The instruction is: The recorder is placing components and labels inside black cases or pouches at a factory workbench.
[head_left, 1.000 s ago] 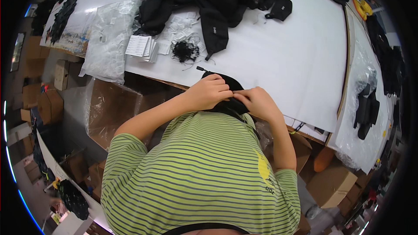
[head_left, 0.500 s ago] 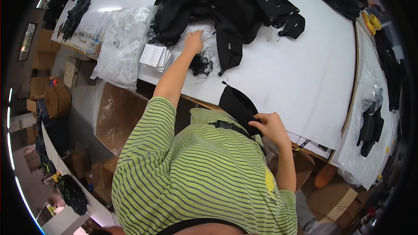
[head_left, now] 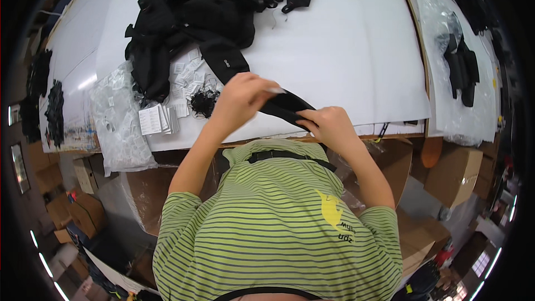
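Observation:
My right hand point(head_left: 331, 125) pinches the edge of a black fabric pouch point(head_left: 287, 108) above the table's front edge. Beside the pouch's other end is my left hand point(head_left: 241, 100), its fingers closed on a small flat white packet point(head_left: 274, 90). More small white packets point(head_left: 189, 72) lie in a loose heap to the left, next to a tangle of black cords point(head_left: 204, 102). Beyond my left hand, one black pouch point(head_left: 225, 62) sticks out toward me from a big pile of black pouches point(head_left: 206, 19). The opening of the held pouch is hard to make out.
A stack of white printed cards point(head_left: 156, 121) stands near the front edge of the white table point(head_left: 345, 50). Left of it lies a clear plastic bag point(head_left: 117, 122) of small white pieces. Cardboard boxes point(head_left: 454, 175) sit below, and black items lie on plastic at the right.
My left hand has come back from the heap of white packets with one in its fingers, over to the pouch. My right hand has raised the pouch over the table. The view has shifted.

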`<act>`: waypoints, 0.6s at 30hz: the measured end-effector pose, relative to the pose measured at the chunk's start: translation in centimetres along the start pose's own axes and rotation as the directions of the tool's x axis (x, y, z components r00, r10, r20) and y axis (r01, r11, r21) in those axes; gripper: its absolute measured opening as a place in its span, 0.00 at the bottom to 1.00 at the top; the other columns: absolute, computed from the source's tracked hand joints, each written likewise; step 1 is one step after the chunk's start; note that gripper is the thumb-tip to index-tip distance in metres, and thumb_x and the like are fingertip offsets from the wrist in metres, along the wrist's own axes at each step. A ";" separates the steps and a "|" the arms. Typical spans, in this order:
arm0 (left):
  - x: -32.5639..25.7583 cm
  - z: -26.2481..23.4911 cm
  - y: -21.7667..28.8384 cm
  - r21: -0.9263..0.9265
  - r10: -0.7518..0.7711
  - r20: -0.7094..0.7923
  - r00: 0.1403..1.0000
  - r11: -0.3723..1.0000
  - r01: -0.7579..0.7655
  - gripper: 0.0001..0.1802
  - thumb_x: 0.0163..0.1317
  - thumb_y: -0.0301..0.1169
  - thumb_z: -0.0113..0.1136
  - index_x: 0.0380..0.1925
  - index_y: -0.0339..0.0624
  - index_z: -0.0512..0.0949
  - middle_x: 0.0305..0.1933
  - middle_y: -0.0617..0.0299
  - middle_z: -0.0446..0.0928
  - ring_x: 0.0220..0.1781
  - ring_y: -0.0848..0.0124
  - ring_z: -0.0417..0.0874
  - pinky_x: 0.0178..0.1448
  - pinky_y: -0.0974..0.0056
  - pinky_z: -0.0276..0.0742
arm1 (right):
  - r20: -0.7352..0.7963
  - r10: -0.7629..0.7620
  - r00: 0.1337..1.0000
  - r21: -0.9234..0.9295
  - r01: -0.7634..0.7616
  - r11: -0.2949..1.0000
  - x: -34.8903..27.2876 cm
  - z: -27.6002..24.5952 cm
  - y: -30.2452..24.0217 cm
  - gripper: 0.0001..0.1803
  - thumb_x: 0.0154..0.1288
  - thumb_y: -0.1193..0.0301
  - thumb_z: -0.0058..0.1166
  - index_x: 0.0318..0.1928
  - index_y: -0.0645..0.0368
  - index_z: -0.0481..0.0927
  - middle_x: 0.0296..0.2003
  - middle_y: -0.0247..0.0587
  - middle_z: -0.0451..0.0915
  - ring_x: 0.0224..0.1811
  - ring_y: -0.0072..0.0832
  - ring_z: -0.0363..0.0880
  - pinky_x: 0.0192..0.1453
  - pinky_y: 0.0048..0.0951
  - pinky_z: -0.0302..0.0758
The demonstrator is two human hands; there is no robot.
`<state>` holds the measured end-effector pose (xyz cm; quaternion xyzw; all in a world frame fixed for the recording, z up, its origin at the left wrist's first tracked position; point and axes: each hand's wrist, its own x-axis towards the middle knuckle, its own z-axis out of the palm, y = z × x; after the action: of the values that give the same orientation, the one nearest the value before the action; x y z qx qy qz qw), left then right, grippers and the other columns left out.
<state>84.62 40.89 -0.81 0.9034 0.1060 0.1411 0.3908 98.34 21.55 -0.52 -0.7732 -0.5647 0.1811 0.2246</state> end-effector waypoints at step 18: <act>-5.9 7.9 -0.8 -0.984 -0.462 0.171 0.870 -0.120 0.130 0.36 0.56 0.46 0.61 0.60 0.41 0.62 0.58 0.55 0.68 0.60 0.63 0.69 0.66 0.56 0.61 | -0.301 -0.013 0.954 0.298 0.107 0.949 -1.0 2.5 -3.1 0.11 0.52 0.63 0.62 0.33 0.55 0.84 0.18 0.44 0.77 0.18 0.38 0.76 0.23 0.30 0.70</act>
<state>81.66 34.35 -7.58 0.2708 0.2187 0.1843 0.9191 94.30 21.76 -0.86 -0.7287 -0.5128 0.1432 0.4307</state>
